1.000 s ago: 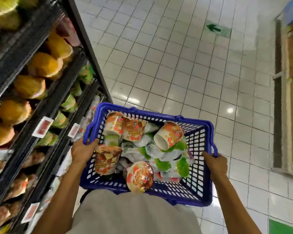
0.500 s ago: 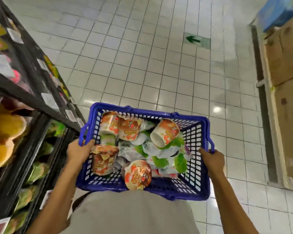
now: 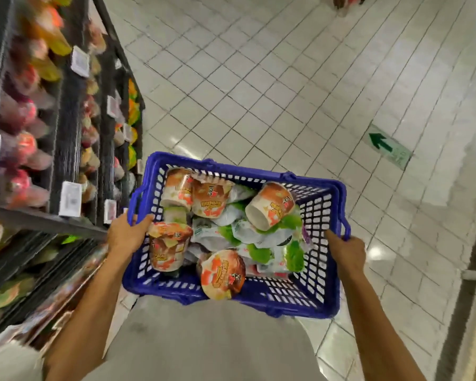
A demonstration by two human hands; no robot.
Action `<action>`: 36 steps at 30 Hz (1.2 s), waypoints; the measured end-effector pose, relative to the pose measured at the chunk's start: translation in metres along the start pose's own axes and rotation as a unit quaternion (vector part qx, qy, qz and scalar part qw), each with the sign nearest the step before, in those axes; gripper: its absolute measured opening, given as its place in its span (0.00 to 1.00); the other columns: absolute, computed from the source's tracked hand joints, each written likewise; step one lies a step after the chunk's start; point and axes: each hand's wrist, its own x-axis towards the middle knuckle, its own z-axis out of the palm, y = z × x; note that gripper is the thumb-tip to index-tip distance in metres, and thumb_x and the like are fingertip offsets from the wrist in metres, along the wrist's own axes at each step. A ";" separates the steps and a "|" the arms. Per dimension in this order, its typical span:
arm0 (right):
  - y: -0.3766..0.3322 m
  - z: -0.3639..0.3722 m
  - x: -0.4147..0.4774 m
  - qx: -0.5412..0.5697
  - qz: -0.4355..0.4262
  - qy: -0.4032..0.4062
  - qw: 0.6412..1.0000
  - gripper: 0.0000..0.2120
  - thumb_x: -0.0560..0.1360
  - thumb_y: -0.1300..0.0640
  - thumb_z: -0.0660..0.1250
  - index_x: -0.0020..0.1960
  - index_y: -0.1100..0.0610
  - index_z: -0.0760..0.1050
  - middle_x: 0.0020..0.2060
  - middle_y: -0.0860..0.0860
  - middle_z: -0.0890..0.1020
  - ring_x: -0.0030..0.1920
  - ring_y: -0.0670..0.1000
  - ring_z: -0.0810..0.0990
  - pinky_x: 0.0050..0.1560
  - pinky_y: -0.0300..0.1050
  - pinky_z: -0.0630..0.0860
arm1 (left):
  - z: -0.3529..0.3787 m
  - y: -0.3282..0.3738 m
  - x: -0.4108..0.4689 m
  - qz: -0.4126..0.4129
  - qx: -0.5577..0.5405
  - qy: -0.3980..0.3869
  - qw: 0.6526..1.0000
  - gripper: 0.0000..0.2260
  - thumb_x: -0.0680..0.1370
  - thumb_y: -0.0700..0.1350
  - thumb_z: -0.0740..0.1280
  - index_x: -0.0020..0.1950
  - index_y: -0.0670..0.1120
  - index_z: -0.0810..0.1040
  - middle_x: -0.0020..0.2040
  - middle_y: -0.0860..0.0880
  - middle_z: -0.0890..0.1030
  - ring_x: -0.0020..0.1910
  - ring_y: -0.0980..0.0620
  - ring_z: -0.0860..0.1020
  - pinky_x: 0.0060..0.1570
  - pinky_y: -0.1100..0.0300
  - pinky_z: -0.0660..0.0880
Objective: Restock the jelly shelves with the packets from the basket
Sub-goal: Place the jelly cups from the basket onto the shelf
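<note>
The left hand (image 3: 128, 235) grips the left rim of a blue plastic basket (image 3: 312, 296), its fingers curled over the edge. The right hand (image 3: 347, 251) grips the right rim beside a folded-down handle. The basket hangs between the hands, in front of the person's grey shirt (image 3: 204, 342).

Inside it lie green-and-white packets (image 3: 259, 239) heaped in the middle, with orange jelly cups (image 3: 270, 207) tipped on their sides on and around them. One cup (image 3: 167, 247) is just beside the left hand.

To the left, near the left hand, stand the black shelves (image 3: 66, 149), blurred, stocked with red, orange and green goods and fronted by white price tags (image 3: 71, 198). Under the basket is a white tiled floor (image 3: 259, 92) with a green arrow sticker (image 3: 390, 150) off to the right.
</note>
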 end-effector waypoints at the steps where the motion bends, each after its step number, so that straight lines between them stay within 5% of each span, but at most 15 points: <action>1: -0.021 0.009 0.018 -0.008 -0.011 -0.005 1.000 0.15 0.66 0.45 0.74 0.35 0.56 0.76 0.33 0.57 0.83 0.33 0.59 0.83 0.40 0.56 0.81 | 0.006 0.006 0.011 -0.011 -0.010 0.003 1.000 0.16 0.74 0.52 0.73 0.38 0.40 0.76 0.33 0.42 0.77 0.36 0.41 0.76 0.36 0.52 0.70; 5: -0.112 0.051 0.095 -0.059 -0.053 -0.024 0.997 0.15 0.69 0.47 0.74 0.36 0.57 0.75 0.34 0.58 0.82 0.36 0.60 0.81 0.43 0.57 0.80 | 0.035 0.044 0.059 -0.030 -0.049 0.046 0.997 0.18 0.75 0.48 0.73 0.32 0.40 0.71 0.29 0.42 0.72 0.27 0.46 0.68 0.30 0.54 0.64; 8: -0.188 0.082 0.148 -0.112 -0.077 -0.039 0.990 0.15 0.69 0.48 0.74 0.36 0.58 0.74 0.32 0.57 0.80 0.34 0.58 0.79 0.39 0.53 0.78 | 0.049 0.086 0.098 -0.057 -0.064 0.070 0.994 0.15 0.75 0.46 0.73 0.33 0.43 0.71 0.31 0.44 0.73 0.31 0.46 0.70 0.29 0.55 0.61; 12: -0.290 0.125 0.208 -0.176 -0.142 -0.068 0.972 0.18 0.70 0.49 0.74 0.33 0.61 0.74 0.28 0.57 0.77 0.30 0.57 0.76 0.33 0.49 0.71 | 0.054 0.126 0.128 -0.121 -0.111 0.114 0.980 0.06 0.74 0.43 0.73 0.43 0.42 0.80 0.38 0.46 0.76 0.38 0.50 0.73 0.34 0.57 0.62; 19: -0.426 0.239 0.251 -0.276 -0.199 -0.154 0.928 0.18 0.68 0.52 0.76 0.25 0.59 0.75 0.22 0.56 0.77 0.29 0.57 0.77 0.36 0.51 0.76 | 0.059 0.141 0.156 -0.262 -0.181 0.156 0.935 0.08 0.74 0.45 0.73 0.49 0.42 0.83 0.44 0.40 0.83 0.44 0.40 0.81 0.44 0.51 0.75; 24: -0.513 0.358 0.267 -0.362 -0.272 -0.249 0.856 0.17 0.68 0.52 0.77 0.28 0.61 0.76 0.16 0.51 0.74 0.24 0.54 0.74 0.27 0.43 0.70 | 0.095 0.148 0.149 -0.409 -0.278 0.231 0.838 0.09 0.72 0.49 0.74 0.43 0.45 0.80 0.38 0.44 0.79 0.33 0.48 0.75 0.34 0.55 0.69; 27: -0.545 0.437 0.266 -0.413 -0.328 -0.304 0.794 0.19 0.69 0.51 0.76 0.27 0.61 0.76 0.16 0.51 0.74 0.23 0.54 0.74 0.27 0.43 0.69 | 0.132 0.154 0.151 -0.472 -0.326 0.272 0.773 0.15 0.63 0.58 0.70 0.37 0.48 0.79 0.32 0.46 0.79 0.30 0.50 0.75 0.30 0.57 0.68; 31: -0.555 0.539 0.269 -0.476 -0.377 -0.355 0.711 0.19 0.70 0.50 0.75 0.28 0.60 0.74 0.23 0.55 0.77 0.27 0.54 0.76 0.32 0.46 0.72 | 0.194 0.137 0.172 -0.546 -0.363 0.303 0.691 0.14 0.66 0.54 0.78 0.36 0.46 0.80 0.27 0.47 0.78 0.28 0.47 0.77 0.29 0.57 0.71; 36: -0.532 0.654 0.273 -0.541 -0.388 -0.367 0.650 0.16 0.69 0.51 0.75 0.37 0.64 0.76 0.33 0.59 0.80 0.36 0.58 0.78 0.41 0.56 0.79 | 0.272 0.091 0.220 -0.606 -0.386 0.303 0.626 0.15 0.70 0.51 0.77 0.31 0.44 0.77 0.24 0.46 0.75 0.24 0.47 0.73 0.29 0.59 0.69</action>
